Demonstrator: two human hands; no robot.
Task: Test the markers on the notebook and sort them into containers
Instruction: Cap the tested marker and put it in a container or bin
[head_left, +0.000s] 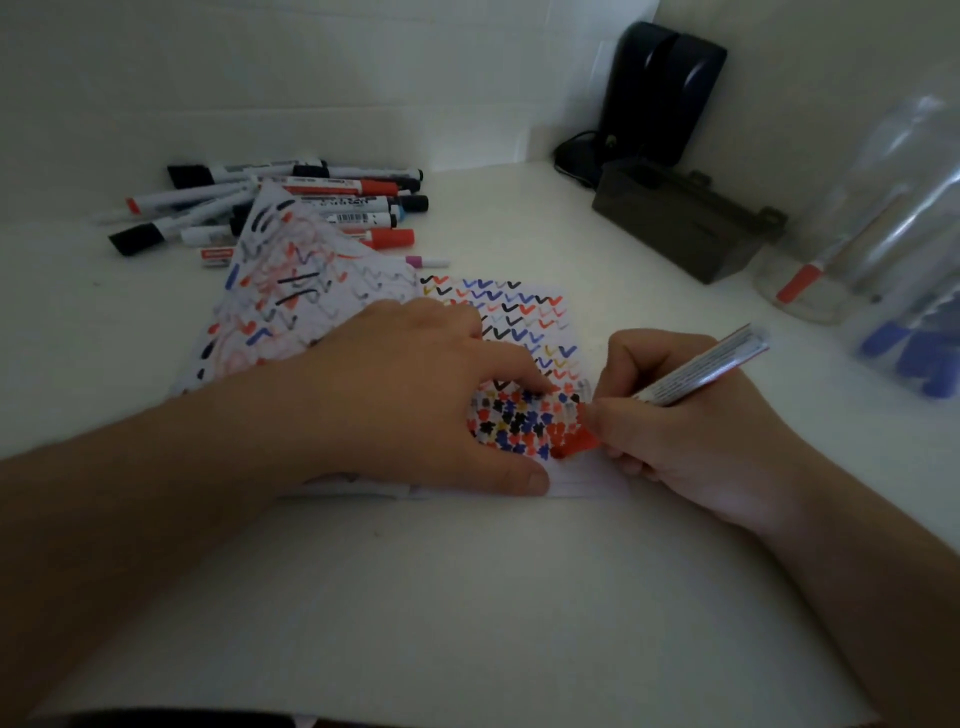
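I see the white table (467, 597) spreading out on every side of the grip, wall behind it. Far up and to the right of the grip stand two clear jars: one (852, 218) with a red-capped marker and other pens inside, and a blurred one (924, 358) at the frame edge with blue-capped markers in it. Up past the grip, near the wall, I make out a dark box (680, 221) with a black upright thing (665, 88) behind it; I cannot tell what either is.

The notebook (535, 322) lies open right under the grip, its flat page covered in rows of black, blue and red ticks and a patch of coloured blots. A turned-back page (291, 291), scribbled over, lifts up to the left of the grip. Beyond that page, well away up and left, a pile of markers (291, 208) lies on the table, capped in black, red and blue.

My left hand (415, 395) lies spread on the notebook just left of the grip, fingers fairly straight, index tip on the blots, thumb along the near edge.

My right hand (691, 431) holds the grip: fingers curled tight round a marker (696, 371), white barrel slanting up and right. Its red front end (576, 441) sits at the fingertips, down on the page at the blots' right edge.
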